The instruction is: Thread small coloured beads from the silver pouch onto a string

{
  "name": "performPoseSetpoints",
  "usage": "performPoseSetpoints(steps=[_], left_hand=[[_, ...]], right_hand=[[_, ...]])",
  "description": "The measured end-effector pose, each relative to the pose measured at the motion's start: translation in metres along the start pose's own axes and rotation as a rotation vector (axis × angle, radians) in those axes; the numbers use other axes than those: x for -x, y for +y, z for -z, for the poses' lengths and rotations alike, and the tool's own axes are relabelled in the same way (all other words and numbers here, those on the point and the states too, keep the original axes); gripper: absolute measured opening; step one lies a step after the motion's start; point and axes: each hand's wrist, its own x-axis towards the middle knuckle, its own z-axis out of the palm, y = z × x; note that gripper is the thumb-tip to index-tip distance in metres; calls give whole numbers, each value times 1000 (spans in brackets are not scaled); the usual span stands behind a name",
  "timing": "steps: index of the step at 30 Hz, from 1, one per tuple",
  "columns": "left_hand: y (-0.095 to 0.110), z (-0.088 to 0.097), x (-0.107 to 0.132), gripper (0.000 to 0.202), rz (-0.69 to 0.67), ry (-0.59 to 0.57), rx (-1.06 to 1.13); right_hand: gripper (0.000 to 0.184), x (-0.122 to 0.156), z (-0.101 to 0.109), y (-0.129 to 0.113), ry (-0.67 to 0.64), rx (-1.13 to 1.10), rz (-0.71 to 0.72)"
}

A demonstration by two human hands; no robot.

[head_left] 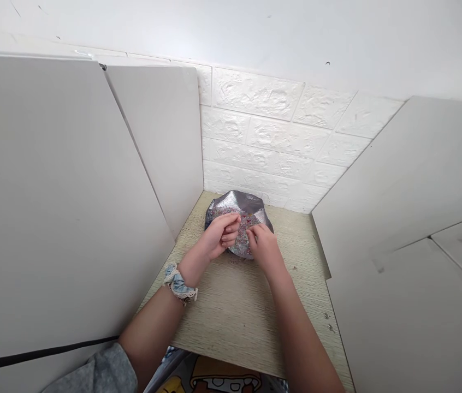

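A silver foil-like bag lies opened out at the far end of the table, holding a heap of tiny multicoloured glittering pieces, like beads or sequins. My left hand, with a blue scrunchie at the wrist, is over the left part of the heap, thumb and forefinger pinched and the other fingers curled. My right hand is over the right side of the heap, with its fingertips pressed together. Anything in either pinch is too small to make out.
White panels stand on the left and right of the narrow wood-grain table. A white brick-pattern wall closes the back. Small screw-like bits lie at the right edge. Some loose specks are scattered near the bag.
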Motion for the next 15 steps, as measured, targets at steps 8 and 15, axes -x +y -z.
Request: performPoseSetpoints(steps=[8,15], left_hand=[[-1,1,-1,16,2,-4,33],[-1,3,-1,15,-32,-11,-7]], right_hand=[[23,4,-10,9,-211,252,3],[21,6,-11,-2,-294,414,-57]])
